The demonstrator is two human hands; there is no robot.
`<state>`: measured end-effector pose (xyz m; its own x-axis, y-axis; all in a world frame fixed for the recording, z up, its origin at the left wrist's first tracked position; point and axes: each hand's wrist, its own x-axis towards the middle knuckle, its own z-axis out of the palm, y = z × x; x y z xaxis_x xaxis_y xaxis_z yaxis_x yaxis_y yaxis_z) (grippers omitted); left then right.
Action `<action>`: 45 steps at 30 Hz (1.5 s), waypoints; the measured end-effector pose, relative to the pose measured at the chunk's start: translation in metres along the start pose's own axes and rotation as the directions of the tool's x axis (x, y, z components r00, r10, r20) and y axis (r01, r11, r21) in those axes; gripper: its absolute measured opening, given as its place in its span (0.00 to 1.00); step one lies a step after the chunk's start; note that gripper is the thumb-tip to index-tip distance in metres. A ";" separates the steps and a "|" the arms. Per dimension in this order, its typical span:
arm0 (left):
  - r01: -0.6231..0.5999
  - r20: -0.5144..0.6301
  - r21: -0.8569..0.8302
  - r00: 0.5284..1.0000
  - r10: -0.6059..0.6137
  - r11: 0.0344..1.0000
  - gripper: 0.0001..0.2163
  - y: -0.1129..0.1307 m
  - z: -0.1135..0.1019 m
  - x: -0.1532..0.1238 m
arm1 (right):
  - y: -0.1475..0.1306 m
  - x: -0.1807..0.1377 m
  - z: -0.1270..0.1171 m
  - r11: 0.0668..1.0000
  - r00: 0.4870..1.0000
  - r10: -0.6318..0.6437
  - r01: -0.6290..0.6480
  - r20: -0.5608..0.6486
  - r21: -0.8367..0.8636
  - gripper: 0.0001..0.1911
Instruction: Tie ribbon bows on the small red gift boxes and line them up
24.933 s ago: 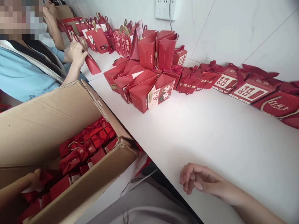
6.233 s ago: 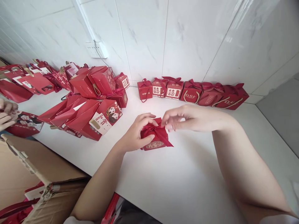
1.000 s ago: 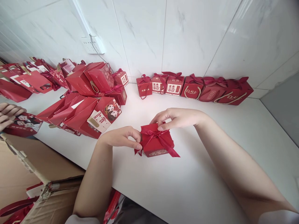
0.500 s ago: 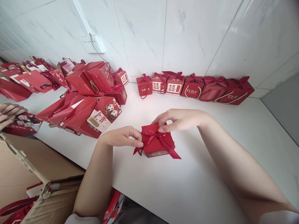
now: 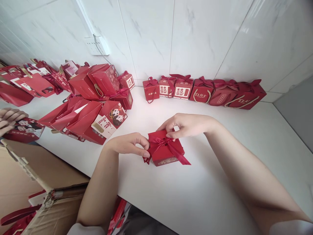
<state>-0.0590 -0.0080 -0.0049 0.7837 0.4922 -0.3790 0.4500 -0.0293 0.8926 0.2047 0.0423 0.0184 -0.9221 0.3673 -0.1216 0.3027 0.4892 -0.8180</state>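
Observation:
A small red gift box (image 5: 164,157) stands on the white table in front of me, with gold patterning on its near side. On its top is a bow of red ribbon (image 5: 179,156), one tail hanging over the front right. My left hand (image 5: 133,144) is at the box's left side, thumb and fingers closed on the ribbon there, where a bunched end shows below the thumb. My right hand (image 5: 182,126) reaches over from the right, its thumb and index finger pinching the bow at the top. Its other fingers rest behind the box, partly hidden.
Several finished-looking red gift boxes (image 5: 202,93) line the tiled wall. More red boxes (image 5: 85,120) are piled at the left. An open cardboard box (image 5: 56,209) stands at the table's front left edge. Another person's hand (image 5: 11,119) holds a red box at far left.
The gift box has shifted and turned very slightly to the right. The ribbon end by my left hand is now gathered closer under the thumb.

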 end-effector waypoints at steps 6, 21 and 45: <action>-0.047 -0.012 0.076 0.999 0.048 0.996 0.11 0.002 0.000 -0.002 | 0.005 0.001 -0.002 0.998 0.999 -0.044 0.042 0.032 0.048 0.12; 0.016 -0.027 0.152 1.000 -0.011 0.988 0.11 0.000 -0.004 -0.007 | 0.010 -0.012 -0.014 0.996 0.996 -0.041 0.047 -0.081 0.071 0.17; -0.106 -0.711 0.307 0.635 0.302 0.946 0.11 0.012 0.013 0.014 | -0.001 -0.017 -0.015 0.997 0.997 0.050 -0.053 0.057 0.048 0.16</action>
<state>-0.0376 -0.0127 -0.0025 0.3289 0.9224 0.2022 0.4740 -0.3465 0.8095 0.2233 0.0474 0.0296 -0.9181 0.3455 -0.1943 0.3390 0.4303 -0.8366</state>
